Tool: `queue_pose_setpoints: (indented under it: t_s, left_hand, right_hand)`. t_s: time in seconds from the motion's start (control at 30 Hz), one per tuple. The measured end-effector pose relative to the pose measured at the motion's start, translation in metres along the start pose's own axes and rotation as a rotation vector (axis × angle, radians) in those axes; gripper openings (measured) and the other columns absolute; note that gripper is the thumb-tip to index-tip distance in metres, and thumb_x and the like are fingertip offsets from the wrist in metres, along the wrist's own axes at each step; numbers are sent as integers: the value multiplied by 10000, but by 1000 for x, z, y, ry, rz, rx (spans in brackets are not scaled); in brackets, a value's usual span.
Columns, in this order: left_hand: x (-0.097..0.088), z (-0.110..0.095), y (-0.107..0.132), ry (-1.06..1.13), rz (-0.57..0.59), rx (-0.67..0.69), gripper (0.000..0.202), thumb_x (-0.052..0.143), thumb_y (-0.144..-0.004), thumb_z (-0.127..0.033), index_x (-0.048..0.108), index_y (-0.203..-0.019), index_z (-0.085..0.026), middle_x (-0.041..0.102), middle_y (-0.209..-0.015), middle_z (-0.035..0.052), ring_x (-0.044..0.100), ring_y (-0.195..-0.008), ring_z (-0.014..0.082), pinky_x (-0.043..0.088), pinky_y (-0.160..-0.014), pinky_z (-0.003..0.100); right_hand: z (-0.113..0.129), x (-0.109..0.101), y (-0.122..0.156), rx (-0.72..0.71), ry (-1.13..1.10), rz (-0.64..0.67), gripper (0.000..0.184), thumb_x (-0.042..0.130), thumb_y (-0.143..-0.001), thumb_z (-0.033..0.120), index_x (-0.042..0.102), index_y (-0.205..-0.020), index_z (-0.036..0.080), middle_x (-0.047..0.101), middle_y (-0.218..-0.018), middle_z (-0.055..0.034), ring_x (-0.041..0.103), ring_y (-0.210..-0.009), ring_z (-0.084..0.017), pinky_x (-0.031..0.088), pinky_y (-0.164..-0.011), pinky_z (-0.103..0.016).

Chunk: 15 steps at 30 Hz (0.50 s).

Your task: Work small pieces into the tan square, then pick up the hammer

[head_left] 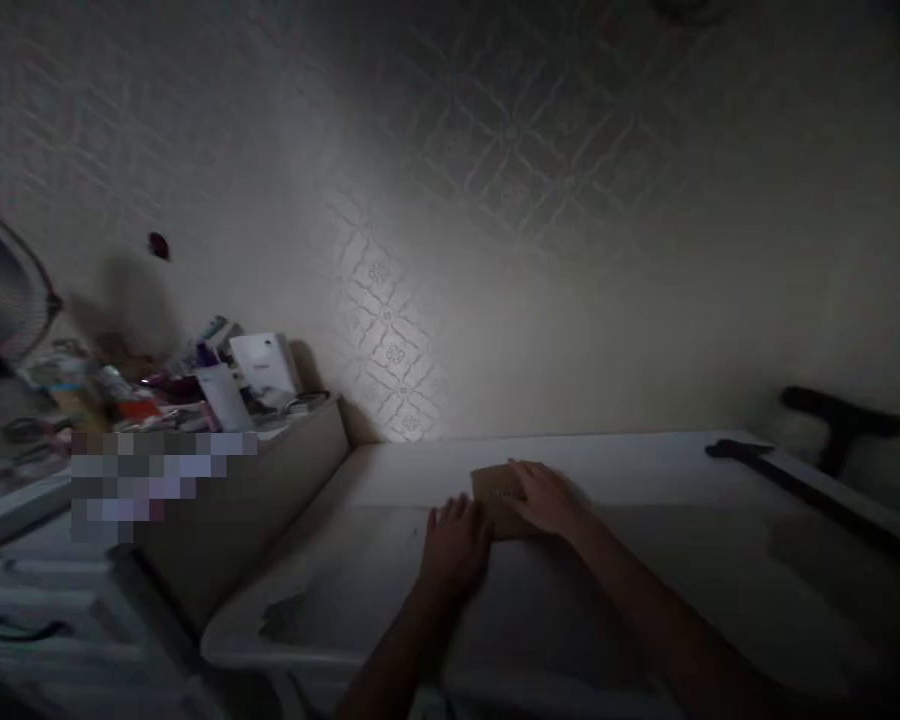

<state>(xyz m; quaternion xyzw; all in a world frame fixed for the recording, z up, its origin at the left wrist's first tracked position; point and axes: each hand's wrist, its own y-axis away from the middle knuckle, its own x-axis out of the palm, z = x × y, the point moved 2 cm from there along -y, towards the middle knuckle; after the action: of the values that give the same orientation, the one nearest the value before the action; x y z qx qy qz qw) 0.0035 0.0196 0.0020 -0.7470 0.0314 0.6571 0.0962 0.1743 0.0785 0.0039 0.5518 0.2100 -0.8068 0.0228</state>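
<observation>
A small brown cardboard box (504, 488), flat with faint print on top, lies on the white table near the wall. My right hand (546, 497) grips its right side, fingers over the far edge and thumb on the near part. At the near left corner of the box is my left hand (456, 540), palm down. Its fingers are apart and its inner side touches or nearly touches the box. The dim light hides the underside of the box and parts of the fingers.
Beneath the hands is the white table (375, 580), set against a patterned wall. To the left, a dresser (307, 445) holds a white box (264, 362), tubes and a round mirror (4, 280). Dark bars (817, 490) run along the right edge.
</observation>
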Motion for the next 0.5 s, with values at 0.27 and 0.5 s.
queue_pose_setpoints:
  t_s: [0.27, 0.5]
  left_hand:
    - [-2, 3, -1, -3, -28, -17, 464, 251, -1007, -356, 478, -1384, -208, 439, -1481, 87, 372, -1372, 231, 258, -1148, 453]
    - [-6, 9, -3, 94, -39, -12, 432, 355, -975, -306, 513, -1362, -195, 468, -1456, 104, 400, -1358, 234, 283, -1136, 432]
  right_hand:
    - [-11, 14, 1, -30, -239, 31, 653, 597, -818, 368, 433, -1418, 171, 491, -1428, -133, 423, -1333, -252, 310, -1108, -410]
    - [-13, 7, 3, -49, -289, 108, 730, 655, -777, 421, 437, -1416, 143, 454, -1456, -151, 397, -1353, -275, 303, -1122, -416]
